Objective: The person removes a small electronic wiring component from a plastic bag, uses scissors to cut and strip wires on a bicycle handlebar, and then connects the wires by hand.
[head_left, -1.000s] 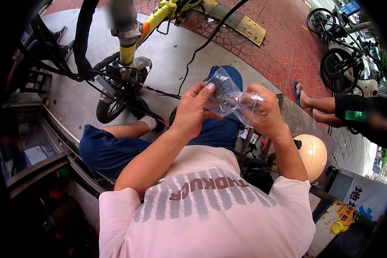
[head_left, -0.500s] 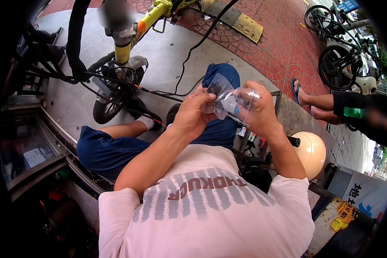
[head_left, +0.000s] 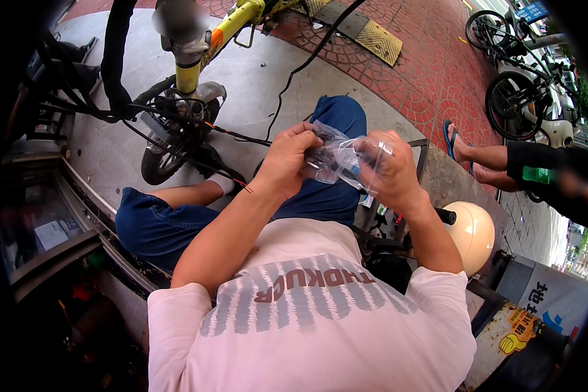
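Observation:
Between my hands, above my knee, is a clear plastic bag (head_left: 336,157) with something dark inside that I cannot make out. My left hand (head_left: 287,159) pinches the bag's left side between thumb and fingers. On the bag's right end, my right hand (head_left: 393,168) is closed, its fingers curled into or behind the crinkled film. A small blue spot shows in the plastic near the right fingers. Ahead on the left stands a yellow electric scooter or small bike (head_left: 188,77), its front wheel (head_left: 161,160) near my foot.
Black cables (head_left: 277,104) hang across the scooter and the ground before me. At my right is a cream helmet (head_left: 472,236). A person in sandals (head_left: 480,157) sits or stands beyond it, near parked bicycles (head_left: 506,98). A glass-fronted case (head_left: 49,228) lies at left.
My left hand has shifted slightly and the bag is now stretched flatter between both hands. The right fingers have curled further at its right end.

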Available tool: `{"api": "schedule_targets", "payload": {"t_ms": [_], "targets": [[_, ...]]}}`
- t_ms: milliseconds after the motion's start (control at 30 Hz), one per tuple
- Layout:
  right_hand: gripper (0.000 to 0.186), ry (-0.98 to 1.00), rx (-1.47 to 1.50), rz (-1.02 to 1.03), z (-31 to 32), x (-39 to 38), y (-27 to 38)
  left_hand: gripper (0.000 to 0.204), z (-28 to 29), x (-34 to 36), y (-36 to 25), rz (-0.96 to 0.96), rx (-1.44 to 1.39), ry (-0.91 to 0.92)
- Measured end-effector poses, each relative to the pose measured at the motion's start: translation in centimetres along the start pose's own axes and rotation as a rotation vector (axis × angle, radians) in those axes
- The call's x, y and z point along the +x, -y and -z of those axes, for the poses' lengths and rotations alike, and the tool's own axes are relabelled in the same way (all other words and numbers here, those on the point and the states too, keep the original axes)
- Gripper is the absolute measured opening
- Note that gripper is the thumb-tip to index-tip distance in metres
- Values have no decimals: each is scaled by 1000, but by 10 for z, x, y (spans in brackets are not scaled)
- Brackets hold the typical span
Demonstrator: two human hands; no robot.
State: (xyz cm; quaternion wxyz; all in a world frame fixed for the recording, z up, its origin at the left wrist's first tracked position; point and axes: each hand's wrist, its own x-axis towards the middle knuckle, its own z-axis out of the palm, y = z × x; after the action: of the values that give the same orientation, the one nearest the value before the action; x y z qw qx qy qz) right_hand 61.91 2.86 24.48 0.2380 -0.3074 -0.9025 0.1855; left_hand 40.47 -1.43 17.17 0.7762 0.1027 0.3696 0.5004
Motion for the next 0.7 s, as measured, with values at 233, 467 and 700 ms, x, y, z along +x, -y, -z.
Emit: {"api": "schedule_targets", "payload": {"t_ms": [233,467,700], "targets": [[23,-23,-52,116,4,5,-1,10,-10,-9,-10,84,-119,-23],[22,93,-84,193,4,7,0,18,1,1,1,-59,39,65],[21,20,-199,249,-1,11,-6,17,-7,-13,-22,139,186,27]]}}
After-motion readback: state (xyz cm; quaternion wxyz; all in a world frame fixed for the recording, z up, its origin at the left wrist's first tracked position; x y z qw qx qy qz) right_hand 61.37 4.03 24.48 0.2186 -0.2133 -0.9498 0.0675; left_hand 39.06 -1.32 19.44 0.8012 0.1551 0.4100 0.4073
